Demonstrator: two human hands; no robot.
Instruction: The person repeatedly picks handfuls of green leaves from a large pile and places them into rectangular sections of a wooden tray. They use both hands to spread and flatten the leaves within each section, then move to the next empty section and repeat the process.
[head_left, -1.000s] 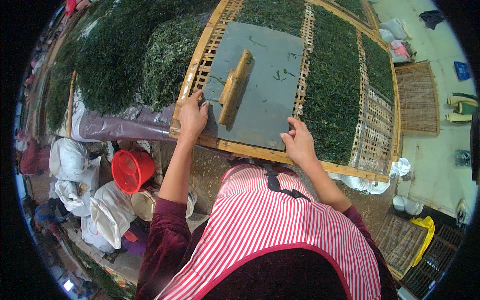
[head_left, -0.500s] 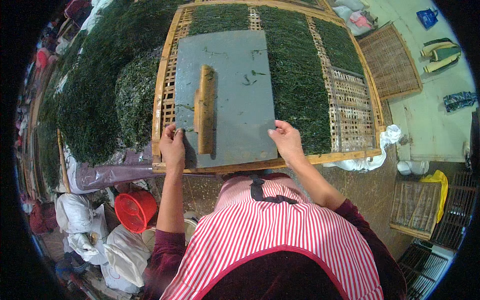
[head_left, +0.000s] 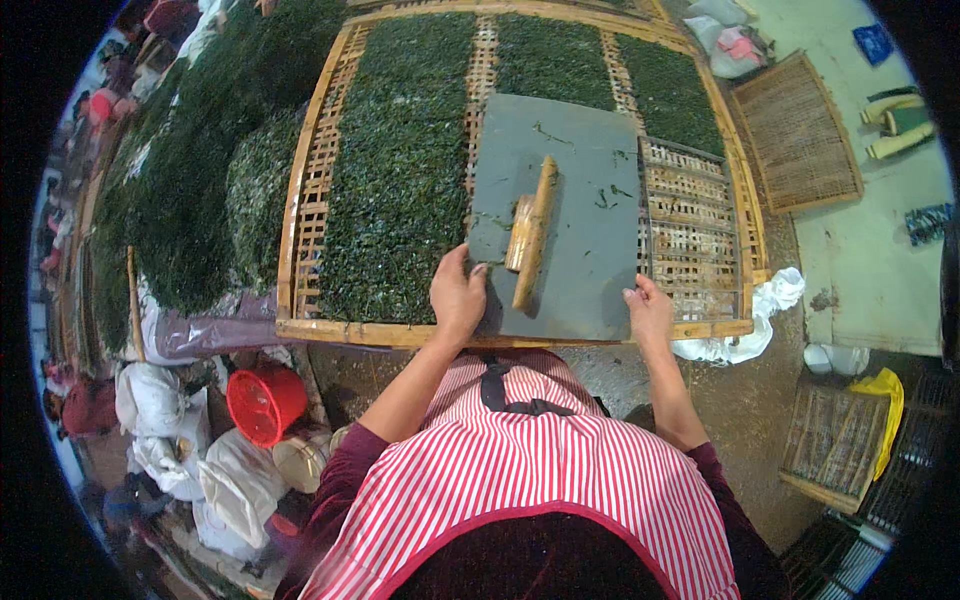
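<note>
A flat grey board [head_left: 585, 240] with a wooden handle [head_left: 537, 235] on top lies over the middle strip of green seaweed. My left hand [head_left: 459, 296] grips its near left edge, and my right hand [head_left: 651, 310] pinches its near right corner. Scraps of seaweed cling to the board. Beneath it is a woven bamboo rack [head_left: 300, 235] in a wooden frame. To the left of the board lies a flattened sheet of seaweed [head_left: 395, 200]. Beside the board on the right, a thin rectangular frame [head_left: 690, 225] rests on bare lattice.
A big heap of dark seaweed [head_left: 180, 210] rises left of the rack. Below it stand a red bucket [head_left: 265, 405] and white sacks [head_left: 150, 400]. On the right are a leaning woven panel [head_left: 800, 135], a yellow cloth [head_left: 880, 385] and a small slatted rack [head_left: 832, 440].
Both hands have carried the board rightward, from the left seaweed strip to the middle one. The left strip is now uncovered and looks pressed flat. The handle appears more tilted.
</note>
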